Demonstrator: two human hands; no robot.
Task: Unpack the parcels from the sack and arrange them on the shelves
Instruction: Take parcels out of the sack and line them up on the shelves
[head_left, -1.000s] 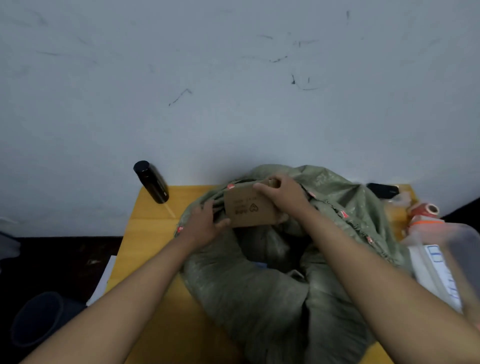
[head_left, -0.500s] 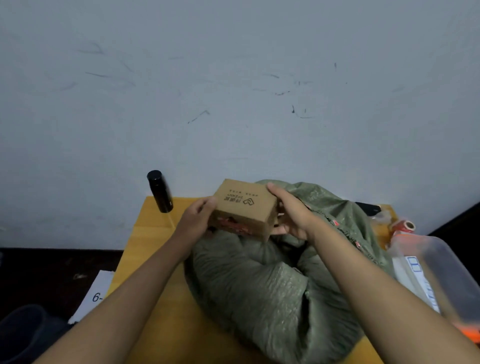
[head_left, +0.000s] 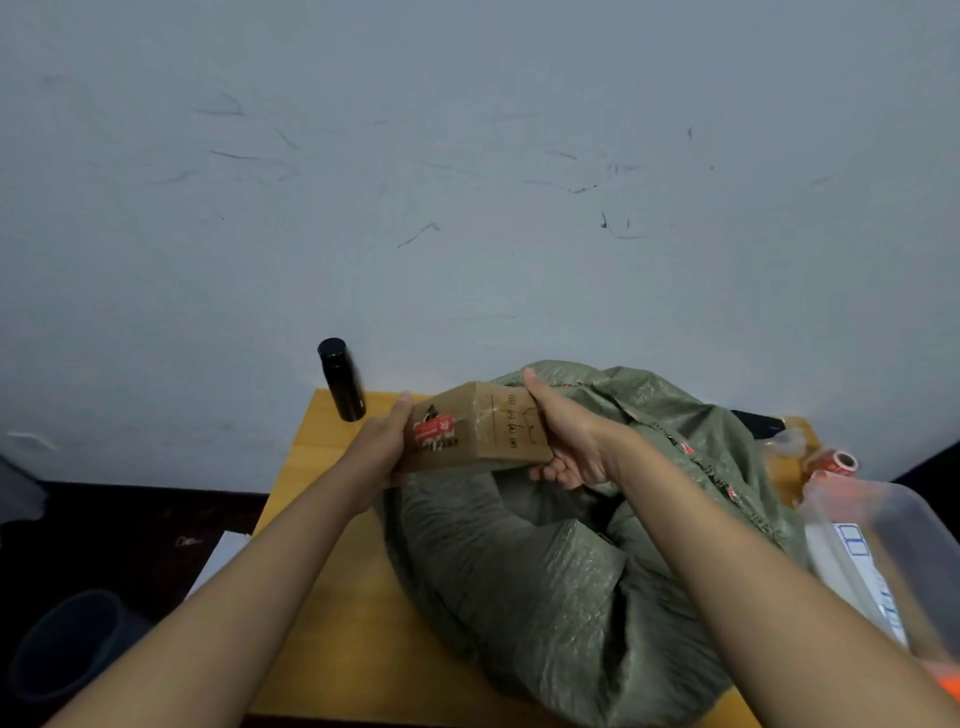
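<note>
A small brown cardboard parcel (head_left: 478, 428) with a red label is held above the open mouth of a large green woven sack (head_left: 545, 571) that lies on a yellow wooden table (head_left: 332, 613). My left hand (head_left: 382, 447) holds the parcel's left end, thumb along its edge. At the right end, my right hand (head_left: 566, 434) grips it, thumb on top and fingers curled underneath. The inside of the sack is dark and its contents are hidden.
A black bottle (head_left: 340, 379) stands at the table's back left corner by the grey wall. A clear plastic bin (head_left: 893, 566) with labelled packets and a tape roll (head_left: 836, 462) sit at the right. A dark bucket (head_left: 67, 644) and paper (head_left: 218, 561) lie on the floor left.
The parcel has been lifted out of the sack and turned, so its red-labelled face now faces me. Both hands stayed on its ends.
</note>
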